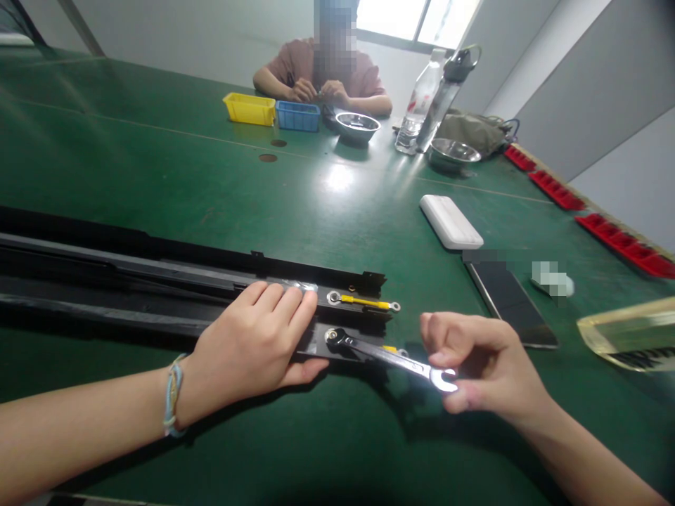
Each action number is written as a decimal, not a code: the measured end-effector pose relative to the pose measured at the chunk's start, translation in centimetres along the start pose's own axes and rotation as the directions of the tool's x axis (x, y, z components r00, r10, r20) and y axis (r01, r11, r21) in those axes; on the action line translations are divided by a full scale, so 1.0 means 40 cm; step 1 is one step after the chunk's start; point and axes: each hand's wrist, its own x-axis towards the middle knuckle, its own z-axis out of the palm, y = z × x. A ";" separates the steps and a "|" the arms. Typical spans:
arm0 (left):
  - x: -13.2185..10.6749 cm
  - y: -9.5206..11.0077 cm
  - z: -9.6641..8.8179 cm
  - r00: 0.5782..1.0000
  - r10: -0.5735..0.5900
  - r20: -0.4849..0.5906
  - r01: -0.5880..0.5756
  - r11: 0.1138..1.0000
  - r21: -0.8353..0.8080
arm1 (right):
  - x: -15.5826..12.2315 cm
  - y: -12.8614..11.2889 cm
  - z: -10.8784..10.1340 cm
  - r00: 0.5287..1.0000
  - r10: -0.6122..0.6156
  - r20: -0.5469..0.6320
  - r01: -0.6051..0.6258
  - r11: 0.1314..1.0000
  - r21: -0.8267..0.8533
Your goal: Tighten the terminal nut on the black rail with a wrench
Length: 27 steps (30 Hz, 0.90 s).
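Note:
My left hand (256,337) lies flat, fingers stretched out, pressing down on the end of a long black rail assembly (131,274) that runs off to the left. My right hand (482,369) pinches the open-jaw end of a silver wrench (390,355). The wrench's ring end sits on a fastener at the rail's near right end. A short yellow wire with ring terminals (363,302) lies on the rail just beyond my left fingertips.
A white box (451,221), a dark phone (509,302) and a clear block (630,334) lie to the right. Red trays (559,190) line the right edge. Across the green table (158,161) a person sits behind yellow (249,109) and blue bins (298,116), steel bowls (357,126) and bottles (422,102).

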 end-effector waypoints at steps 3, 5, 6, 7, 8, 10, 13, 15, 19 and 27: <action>0.001 0.000 -0.002 1.000 -0.001 -0.002 0.001 1.000 0.001 | 0.003 -0.004 0.002 1.000 -0.006 0.003 0.006 1.000 -0.011; 0.000 -0.001 -0.004 1.000 -0.001 0.001 0.001 1.000 0.001 | 0.006 -0.008 0.004 1.000 -0.006 -0.001 0.006 1.000 -0.019; -0.001 -0.001 -0.005 1.000 -0.001 0.003 0.001 1.000 0.000 | 0.007 -0.010 0.005 1.000 -0.007 -0.001 0.007 1.000 -0.023; -0.001 -0.001 -0.007 1.000 -0.002 0.004 0.002 1.000 -0.001 | 0.008 -0.012 0.006 1.000 -0.009 -0.001 0.009 1.000 -0.028; -0.002 -0.001 -0.008 1.000 -0.003 0.005 0.003 1.000 -0.004 | 0.007 -0.014 0.006 1.000 -0.011 -0.001 0.011 0.999 -0.030; -0.004 0.000 -0.011 1.000 -0.006 0.005 0.006 1.000 -0.015 | 0.006 -0.015 0.005 1.000 -0.010 -0.012 0.010 1.000 -0.027; -0.006 0.002 -0.016 1.000 -0.013 0.006 0.013 0.999 -0.030 | 0.001 -0.014 0.001 0.997 0.022 -0.071 -0.023 1.000 -0.015; -0.008 0.002 -0.019 1.000 -0.011 0.007 0.011 1.000 -0.029 | -0.001 -0.012 -0.003 0.992 0.045 -0.115 -0.047 0.999 -0.013; -0.010 -0.001 -0.022 1.000 -0.001 0.008 0.001 1.000 -0.002 | 0.001 -0.008 -0.008 0.974 0.099 -0.206 -0.110 0.993 -0.041; -0.011 0.003 -0.023 1.000 0.004 -0.004 -0.004 1.000 0.014 | -0.004 0.015 -0.020 0.909 0.250 -0.334 -0.286 0.956 -0.063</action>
